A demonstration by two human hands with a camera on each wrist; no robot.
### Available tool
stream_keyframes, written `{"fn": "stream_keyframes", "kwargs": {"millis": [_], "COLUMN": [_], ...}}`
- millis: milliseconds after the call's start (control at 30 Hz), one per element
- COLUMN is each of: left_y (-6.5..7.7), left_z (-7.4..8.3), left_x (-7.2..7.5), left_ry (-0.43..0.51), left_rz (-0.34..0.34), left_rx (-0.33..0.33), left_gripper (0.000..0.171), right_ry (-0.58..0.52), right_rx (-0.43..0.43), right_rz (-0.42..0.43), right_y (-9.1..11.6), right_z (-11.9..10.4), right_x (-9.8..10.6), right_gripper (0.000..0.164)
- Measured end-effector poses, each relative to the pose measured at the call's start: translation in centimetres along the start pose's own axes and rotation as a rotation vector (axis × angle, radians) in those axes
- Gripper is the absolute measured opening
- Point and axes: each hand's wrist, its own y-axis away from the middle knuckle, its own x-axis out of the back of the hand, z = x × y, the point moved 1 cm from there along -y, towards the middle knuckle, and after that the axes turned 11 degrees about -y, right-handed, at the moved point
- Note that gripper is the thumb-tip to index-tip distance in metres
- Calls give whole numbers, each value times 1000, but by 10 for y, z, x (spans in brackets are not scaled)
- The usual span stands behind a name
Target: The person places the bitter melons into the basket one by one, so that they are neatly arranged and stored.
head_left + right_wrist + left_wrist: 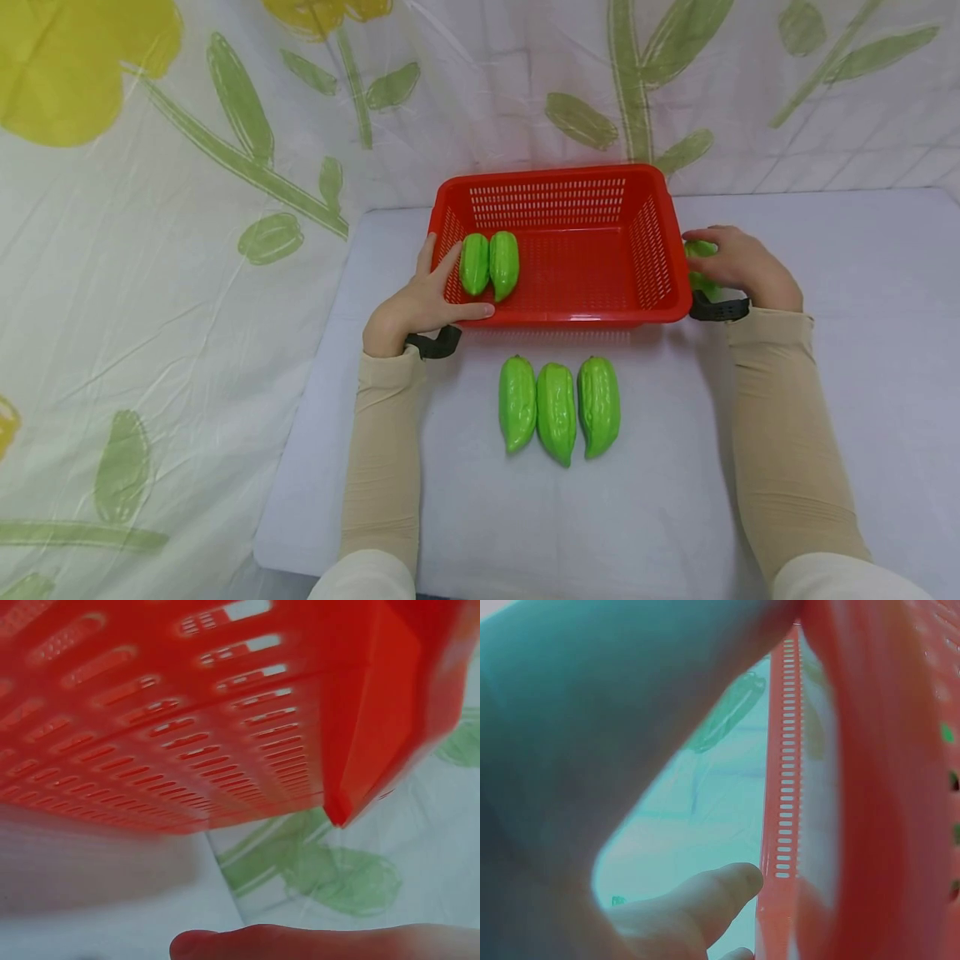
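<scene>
My left hand (423,304) lies spread over the near left corner of the red plastic basket (577,317), thumb along the front rim and other fingers at the left side. Two glossy green ridged vegetables (504,265) lie side by side inside the basket at its left end, close to those fingers. Outside the basket's right wall, my right hand (738,262) holds another green vegetable (702,249), partly hidden under its fingers. In the right wrist view a finger (262,943) shows below the slotted basket wall (180,750); the held vegetable is out of that view.
Three more green vegetables (557,412) lie in a row on the white table (525,525) in front of the basket, pointed ends toward me. A flower-printed curtain (480,100) hangs behind the table and along its left side.
</scene>
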Motion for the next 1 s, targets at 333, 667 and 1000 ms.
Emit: {"fn": "stream_keyframes", "kwargs": {"millis": [333, 667, 1000], "left_y": [0, 0, 0], "left_z": [0, 1, 1], "left_x": [0, 0, 0], "left_ry": [-5, -1, 6], "left_rz": [1, 3, 1], "left_rx": [1, 0, 3], "left_gripper": [117, 116, 116], "right_ry": [-1, -39, -91], "right_rx": [1, -11, -4], "right_rz": [-2, -2, 55], "right_y": [-4, -3, 5], "right_z": [2, 4, 4], "right_x": [0, 0, 4], "right_gripper": [63, 66, 71]}}
